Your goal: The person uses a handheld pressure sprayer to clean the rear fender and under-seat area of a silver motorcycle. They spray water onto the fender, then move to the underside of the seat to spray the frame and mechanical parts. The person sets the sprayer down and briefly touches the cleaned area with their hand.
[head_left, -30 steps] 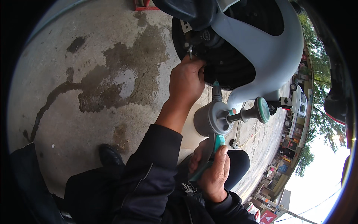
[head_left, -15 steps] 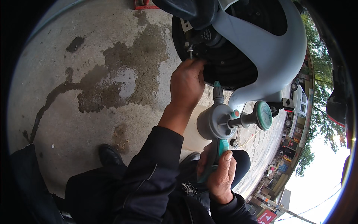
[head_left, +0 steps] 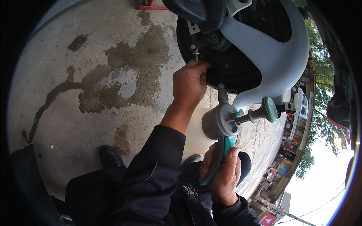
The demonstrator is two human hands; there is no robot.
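Observation:
My right hand (head_left: pixel 226 175) is wrapped round the handle of a pump spray bottle (head_left: pixel 222 121), its thumb up by the green trigger. The bottle has a grey head, a pump knob and a pale translucent body partly behind my left arm. Its green-tipped nozzle points at a black wheel (head_left: pixel 235 66) under a grey-blue fender (head_left: pixel 277 62). At the wheel's near left edge my left hand (head_left: pixel 189 83) is closed, fingertips bent inward by a thin metal rod (head_left: pixel 196 55). What those fingers pinch is hidden.
Dark wet patches (head_left: pixel 132 71) stain the concrete floor. A red metal frame (head_left: pixel 152 6) stands at the top. My black shoes (head_left: pixel 110 156) are below left. Beyond the fender, on the right, are a parked white vehicle (head_left: pixel 299 109), shopfronts and trees.
The spray bottle has shifted slightly right, its pump knob tilting a little upward. The wheel and fender sit slightly differently in view. Both hands keep their grips.

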